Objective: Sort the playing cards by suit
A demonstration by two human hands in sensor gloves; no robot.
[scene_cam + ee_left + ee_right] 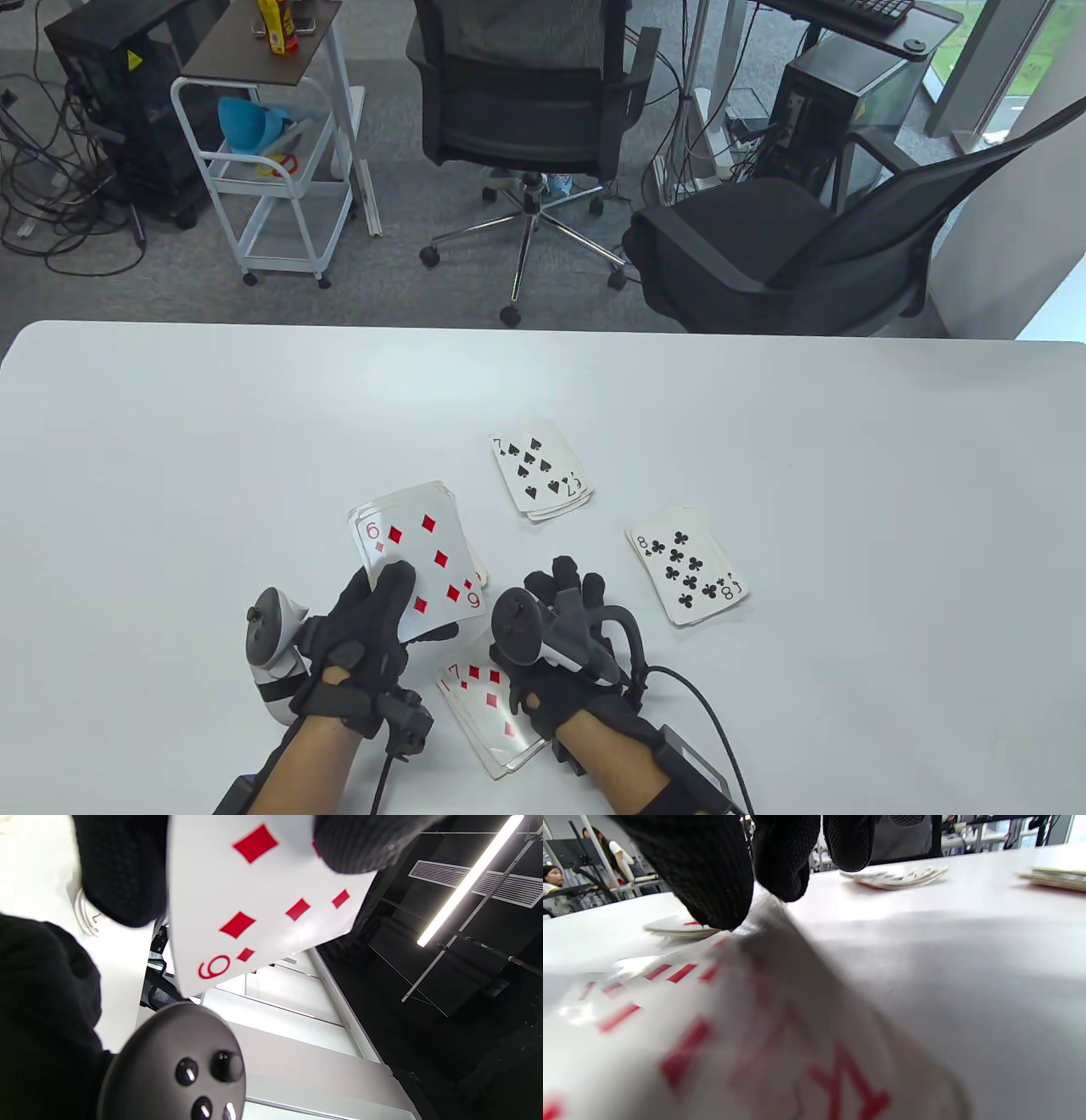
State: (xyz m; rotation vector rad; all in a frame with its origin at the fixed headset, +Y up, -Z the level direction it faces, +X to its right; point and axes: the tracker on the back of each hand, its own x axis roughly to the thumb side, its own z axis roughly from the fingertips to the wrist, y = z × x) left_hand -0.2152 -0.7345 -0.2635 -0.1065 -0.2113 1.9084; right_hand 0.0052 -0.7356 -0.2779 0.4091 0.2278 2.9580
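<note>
The left hand (373, 628) pinches the thin, glossy six-of-diamonds playing card (424, 564) by its near edge, while the right hand's (564, 654) fingertips (721, 895) pinch a slippery, bendy red seven-of-diamonds card (479, 692) from the white tabletop (848, 509).

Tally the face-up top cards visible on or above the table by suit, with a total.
Diamonds: 2, the 6 of diamonds in the left hand and the 7 of diamonds under the right hand
Spades: 1, the 7 of spades
Clubs: 1, the 8 of clubs
Total: 4

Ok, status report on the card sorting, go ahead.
Left hand pinches six of diamonds. Right hand rests on seven-of-diamonds stack. Spade pile, club pile down. Nothing blocking.
</note>
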